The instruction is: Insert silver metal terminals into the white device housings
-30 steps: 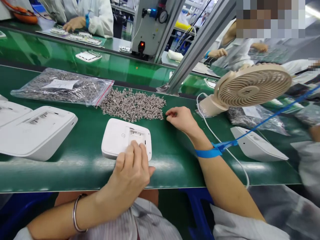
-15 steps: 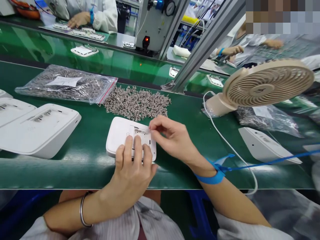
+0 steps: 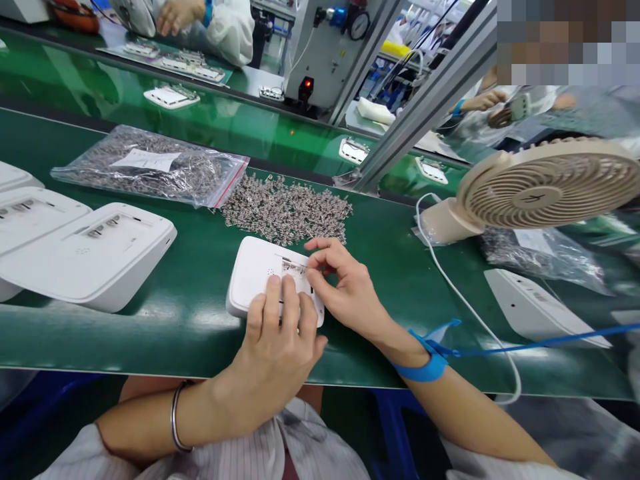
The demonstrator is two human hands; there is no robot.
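Note:
A white plastic housing (image 3: 253, 267) lies on the green table, its compartment with metal contacts facing up. My left hand (image 3: 277, 350) rests on its near side, fingers spread and lying over the lower part of the compartment. Thumb and index finger of my right hand (image 3: 345, 287) are pinched together at the compartment's right edge; whatever is between the fingertips is too small to make out. Just beyond the housing is a pile of small metal clips (image 3: 287, 210), beside a clear bag (image 3: 150, 163) full of similar parts.
More white housings (image 3: 115, 260) stand at the left, and another (image 3: 540, 307) at the right. A beige fan (image 3: 537, 197) with a white cable is at the right. Behind runs a green conveyor (image 3: 240, 117) with white parts. A blue wrist strap cord (image 3: 550, 340) stretches rightward. A co-worker's hand (image 3: 180, 15) is across.
The view has shifted slightly, so most things appear further right. My right fingers have moved a little inward over the compartment's edge. The co-worker's hand across has lifted from the parts.

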